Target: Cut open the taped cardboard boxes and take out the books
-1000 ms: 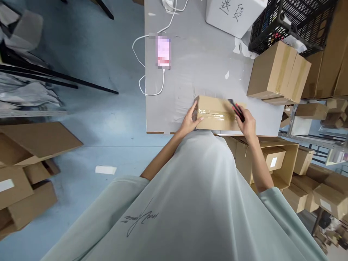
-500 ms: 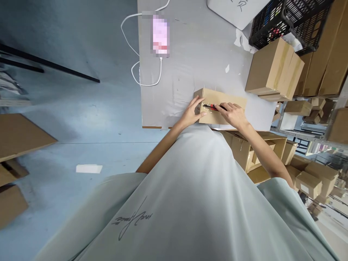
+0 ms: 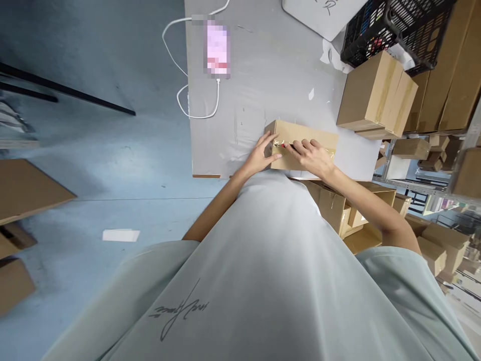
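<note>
A small brown cardboard box (image 3: 308, 134) lies near the front edge of the grey table, with clear tape along its top. At its left end, my left hand (image 3: 258, 156) holds the box between spread fingers and thumb. My right hand (image 3: 314, 159) is closed around a red and black utility knife (image 3: 283, 146), mostly covered by the fingers. The knife's tip points left, at the taped seam close to my left fingers. Whether the blade is in the tape I cannot tell.
A phone (image 3: 217, 47) with a white cable (image 3: 217, 100) lies at the table's left. To the right stand a larger taped carton (image 3: 363, 95) and a black plastic crate (image 3: 391, 40). An open carton (image 3: 330, 203) with boxes inside sits below the table edge.
My right hand has moved left along the box top with the utility knife, so less of the knife shows. My left hand stays at the box's left end.
</note>
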`<move>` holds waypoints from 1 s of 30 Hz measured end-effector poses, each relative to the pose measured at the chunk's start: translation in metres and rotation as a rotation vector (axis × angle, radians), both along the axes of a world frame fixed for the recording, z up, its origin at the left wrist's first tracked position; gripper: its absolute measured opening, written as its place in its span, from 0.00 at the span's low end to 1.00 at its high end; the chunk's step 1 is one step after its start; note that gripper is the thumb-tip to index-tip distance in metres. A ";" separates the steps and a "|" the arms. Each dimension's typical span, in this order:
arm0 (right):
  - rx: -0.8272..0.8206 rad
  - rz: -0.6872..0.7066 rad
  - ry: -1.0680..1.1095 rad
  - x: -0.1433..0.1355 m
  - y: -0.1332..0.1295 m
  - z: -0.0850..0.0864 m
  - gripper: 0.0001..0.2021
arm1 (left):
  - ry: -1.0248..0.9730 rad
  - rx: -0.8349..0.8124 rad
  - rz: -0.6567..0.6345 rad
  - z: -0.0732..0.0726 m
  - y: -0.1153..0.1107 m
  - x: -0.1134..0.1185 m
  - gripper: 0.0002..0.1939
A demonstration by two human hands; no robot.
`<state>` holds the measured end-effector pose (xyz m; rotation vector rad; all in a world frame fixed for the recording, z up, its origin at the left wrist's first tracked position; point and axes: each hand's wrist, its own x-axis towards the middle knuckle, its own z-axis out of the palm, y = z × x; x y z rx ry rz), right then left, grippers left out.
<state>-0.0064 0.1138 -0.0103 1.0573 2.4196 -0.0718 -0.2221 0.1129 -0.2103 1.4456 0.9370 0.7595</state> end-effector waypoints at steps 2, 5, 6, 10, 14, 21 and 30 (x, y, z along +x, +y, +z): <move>-0.014 0.004 0.014 -0.001 0.004 -0.002 0.29 | 0.013 -0.003 0.000 0.002 0.001 -0.001 0.50; -0.033 0.009 0.037 0.008 0.008 -0.006 0.29 | 0.048 0.002 0.006 0.007 0.002 -0.003 0.49; -0.034 0.011 0.042 0.014 0.008 -0.007 0.29 | 0.059 0.006 0.007 0.009 0.003 -0.004 0.48; -0.030 0.005 0.051 0.058 0.001 -0.007 0.28 | 0.092 -0.001 0.007 0.018 0.004 -0.008 0.47; -0.018 -0.007 0.037 0.124 -0.014 0.000 0.31 | 0.134 -0.047 0.035 0.025 0.002 -0.008 0.49; -0.051 -0.239 0.072 0.229 -0.045 0.008 0.31 | 0.181 -0.172 0.162 0.029 -0.002 0.004 0.58; 0.051 -0.647 0.337 0.334 -0.062 -0.057 0.24 | 0.447 -0.062 0.373 0.046 -0.005 0.030 0.38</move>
